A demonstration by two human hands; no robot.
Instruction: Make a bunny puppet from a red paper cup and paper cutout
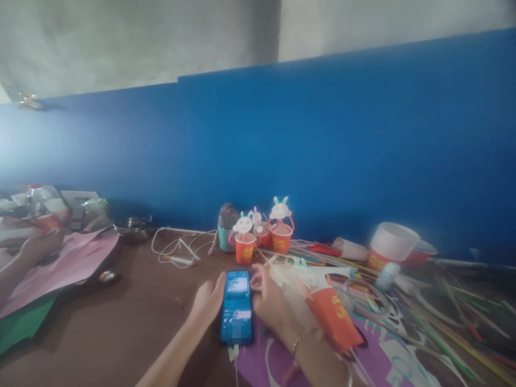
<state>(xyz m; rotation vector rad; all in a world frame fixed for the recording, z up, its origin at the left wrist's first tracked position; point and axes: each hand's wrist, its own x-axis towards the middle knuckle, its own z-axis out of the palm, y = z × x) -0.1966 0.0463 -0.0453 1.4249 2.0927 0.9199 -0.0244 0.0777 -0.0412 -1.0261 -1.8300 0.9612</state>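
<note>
A smartphone (236,322) with a lit screen is upright in the middle of the head view, a white cable at its lower end. My left hand (208,296) grips its left edge, the thumb along the side and the other fingers mostly hidden behind. On the other side, my right hand (266,298) has its fingers curled against the phone's upper right edge. Just beyond stand orange paper cups (244,251) with rabbit-face cutouts (279,210) and looped handles. Beside my right wrist an orange cup (334,317) lies tilted on paper scraps.
Purple paper (258,363), a roll of clear tape (366,297), a small white bottle (387,277) and several coloured sticks spread rightward. Stacked white tubs (393,242) stand near the blue wall (342,140). At left, another person's hand (42,244) rests over pink paper (86,252).
</note>
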